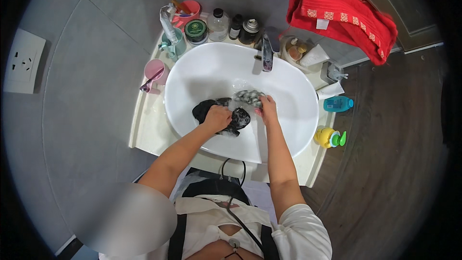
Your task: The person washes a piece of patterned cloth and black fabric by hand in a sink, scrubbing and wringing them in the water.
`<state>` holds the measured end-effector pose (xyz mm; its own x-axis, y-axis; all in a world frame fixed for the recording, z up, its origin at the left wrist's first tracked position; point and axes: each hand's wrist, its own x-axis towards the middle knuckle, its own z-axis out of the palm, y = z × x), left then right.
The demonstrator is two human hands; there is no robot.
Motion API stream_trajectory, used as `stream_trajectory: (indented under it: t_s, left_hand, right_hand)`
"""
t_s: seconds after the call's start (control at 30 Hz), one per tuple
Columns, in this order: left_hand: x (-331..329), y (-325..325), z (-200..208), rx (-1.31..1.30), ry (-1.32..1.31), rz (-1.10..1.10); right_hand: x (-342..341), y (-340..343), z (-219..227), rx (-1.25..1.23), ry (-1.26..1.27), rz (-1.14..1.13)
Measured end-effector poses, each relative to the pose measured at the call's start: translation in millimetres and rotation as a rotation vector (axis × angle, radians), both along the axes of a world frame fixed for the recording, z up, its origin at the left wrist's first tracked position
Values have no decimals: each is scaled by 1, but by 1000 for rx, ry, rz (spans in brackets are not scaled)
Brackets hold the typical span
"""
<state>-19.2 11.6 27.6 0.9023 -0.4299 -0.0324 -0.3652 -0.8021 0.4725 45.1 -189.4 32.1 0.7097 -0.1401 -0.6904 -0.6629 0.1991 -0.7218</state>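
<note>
My left hand [218, 118] is closed, fingers curled down into a wet black cloth [203, 110] in the white oval sink [293, 137]. Part of the black cloth bulges out to the right of that hand, shiny with water and suds. What sort of garment it is, I cannot make out. In my right hand [268, 110], the fingers pinch the edge of a bunched grey-and-white patterned cloth [249, 97], just right of the black one. Shallow water with a little foam lies around both cloths. Above the sink's far side stands the faucet [267, 58].
Along the counter's left and back stand a pink cup [156, 71], a teal cup [174, 45], a green-lidded jar [196, 31] and a clear bottle [218, 25]. At right are a blue bottle [338, 104] and a yellow pump bottle [327, 137]. A red towel [337, 14] hangs behind.
</note>
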Motion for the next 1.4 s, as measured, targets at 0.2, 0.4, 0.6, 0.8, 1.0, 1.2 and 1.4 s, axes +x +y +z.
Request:
stream_trajectory:
  t_s: [0.2,0.4,0.6,0.8,1.0,1.2,1.4]
  left_hand:
    - [15,-7,6,-280,292,266]
    - [40,-13,-13,-841,629,417]
    - [51,-17,9,-1469,1138,630]
    - [56,-21,57,-1677,995,969]
    - [46,-42,40,-1497,854,661]
    - [62,-33,37,-1283,703,912]
    - [58,-22,13,-1400,895,969]
  right_hand:
    - [-6,-27,11,448,187,102]
    - [-24,-4,38,886,144,-24]
    - [-27,1,33,954,10,70]
    - [-18,-15,-29,574,-20,0]
    - [-16,25,-5,258,34,-397]
    - [-16,-8,-18,-20,-112,-189]
    - [-11,-56,-35,-727,-349,93]
